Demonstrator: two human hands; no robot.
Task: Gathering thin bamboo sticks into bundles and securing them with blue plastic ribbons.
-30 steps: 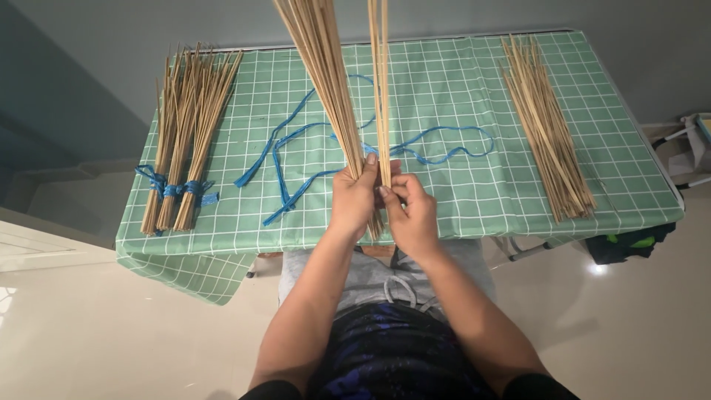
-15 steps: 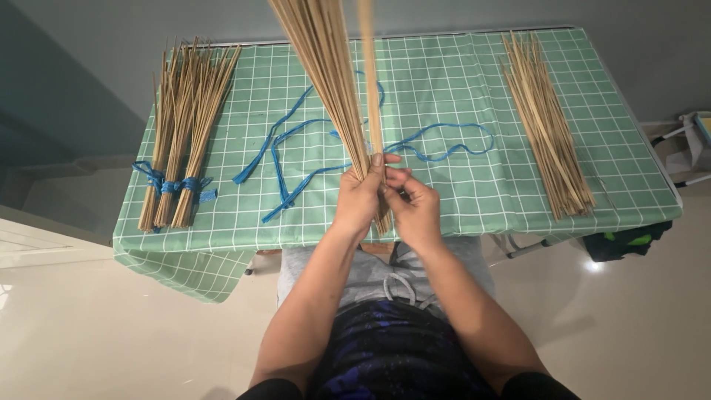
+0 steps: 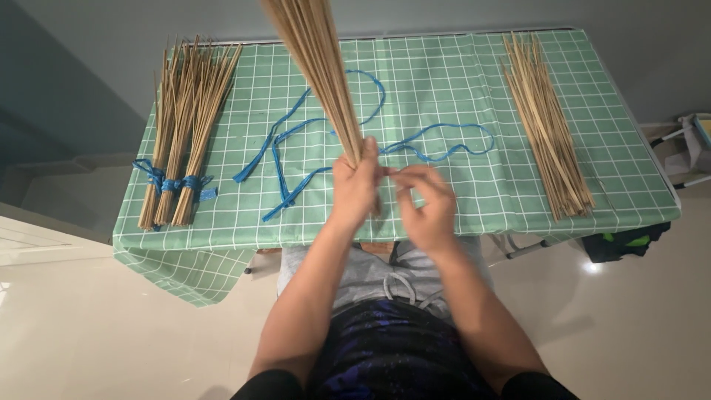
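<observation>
Covering the table [image 3: 444,215], a green checked cloth with white grid lines. Lying along the right side, a loose heap of bamboo sticks [image 3: 548,126]; at the left, tied stick bundles [image 3: 185,133] bound with blue bands near their near ends. Strewn across the middle, loose blue strings [image 3: 296,159]. Rising over the near middle and tilting far-left, a handful of sticks [image 3: 318,67], clamped at its near end in the left hand [image 3: 355,189]. Just beside it, the right hand [image 3: 426,207], fingers loosely curled, grip narrow, nothing visibly held.
</observation>
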